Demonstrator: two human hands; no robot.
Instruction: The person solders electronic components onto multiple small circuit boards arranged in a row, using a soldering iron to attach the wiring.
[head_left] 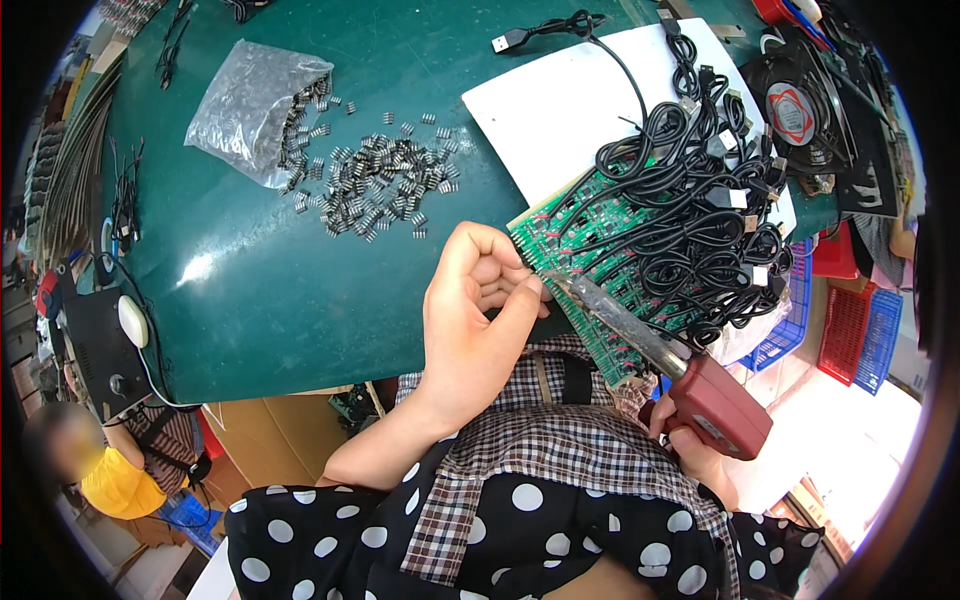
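Observation:
My left hand is closed in a pinch at the left edge of a green circuit board panel; whatever sits between its fingertips is too small to make out. In my right hand is a soldering gun with a dark red body, gripped from below. Its long metal barrel points up and left, and the tip is close to my left fingertips at the board's edge. Many black USB cables lie coiled over the panel. Small multi-pin connectors form a loose pile left of the board.
A clear plastic bag spills more connectors onto the green table. Under the panel lies a white sheet. A black fan stands at the far right, a black control box at the left. Another person is at lower left.

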